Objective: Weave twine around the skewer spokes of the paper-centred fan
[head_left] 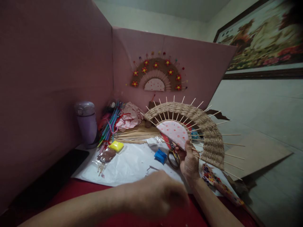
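Note:
My right hand (190, 165) grips a woven fan (213, 150) by the lower corner of its half-round base, holding it up over the table. Thin wooden sticks radiate from the base through a braided straw-coloured band and poke out past its outer edge. White fabric with pink dots (174, 131) covers the base. My left hand (156, 194) hovers low in front, blurred by motion, its fingers bent down and mostly hidden. Dark-handled scissors (173, 159) are just left of my right hand, partly behind it.
White paper (132, 167) covers much of the red table (92, 192). On it are a blue packet (160, 156), a yellow packet (116, 146), a brown packet (106, 155) and sticks (132, 134). A purple bottle (87, 126) stands left. A flowered fan (161, 65) is on the back panel.

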`<state>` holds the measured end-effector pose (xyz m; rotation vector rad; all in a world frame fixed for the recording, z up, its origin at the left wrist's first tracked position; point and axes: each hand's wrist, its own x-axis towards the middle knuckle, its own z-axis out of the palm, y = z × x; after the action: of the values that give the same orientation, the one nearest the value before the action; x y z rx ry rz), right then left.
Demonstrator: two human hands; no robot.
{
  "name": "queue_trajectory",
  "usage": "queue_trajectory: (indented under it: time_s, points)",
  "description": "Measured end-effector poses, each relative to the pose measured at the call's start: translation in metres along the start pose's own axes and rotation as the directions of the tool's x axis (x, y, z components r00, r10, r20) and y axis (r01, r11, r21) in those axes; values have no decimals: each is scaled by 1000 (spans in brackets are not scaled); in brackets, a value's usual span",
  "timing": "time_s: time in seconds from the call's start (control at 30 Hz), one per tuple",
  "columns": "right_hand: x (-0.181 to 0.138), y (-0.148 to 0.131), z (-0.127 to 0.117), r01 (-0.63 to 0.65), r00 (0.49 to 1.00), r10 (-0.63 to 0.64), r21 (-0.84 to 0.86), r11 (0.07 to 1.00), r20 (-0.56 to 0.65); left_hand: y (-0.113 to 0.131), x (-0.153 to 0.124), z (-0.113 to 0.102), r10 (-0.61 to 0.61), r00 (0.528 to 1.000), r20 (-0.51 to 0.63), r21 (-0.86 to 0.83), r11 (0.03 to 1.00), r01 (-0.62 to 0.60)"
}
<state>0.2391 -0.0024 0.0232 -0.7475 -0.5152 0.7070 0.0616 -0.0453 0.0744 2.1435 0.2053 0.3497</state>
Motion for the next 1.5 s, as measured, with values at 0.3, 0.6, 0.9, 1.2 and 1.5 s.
queue_trajectory:
  time_s: [0.3, 0.6, 0.9, 1.2, 1.5]
  points:
    - [-2, 0, 1, -3, 1000, 3, 34, 999, 8, -59, 29, -78, 161, 579, -799, 461, 783, 418]
    - [-4, -1, -2, -13, 1000, 13, 17, 1000, 6, -68, 63, -118, 217, 415, -884, 464, 521, 716]
    - [-8, 3, -1, -15, 996, 18, -34, 999, 84, -64, 76, -149, 117, 268, -956, 285, 574, 767]
    - [-9, 2, -3, -30, 996, 34, -52, 998, 78, -52, 69, -182, 158, 218, -963, 255, 795, 551]
    - [-4, 10, -12, 53, 985, -29, -142, 989, 168, -57, 72, -175, -68, 261, -963, 98, 814, 572]
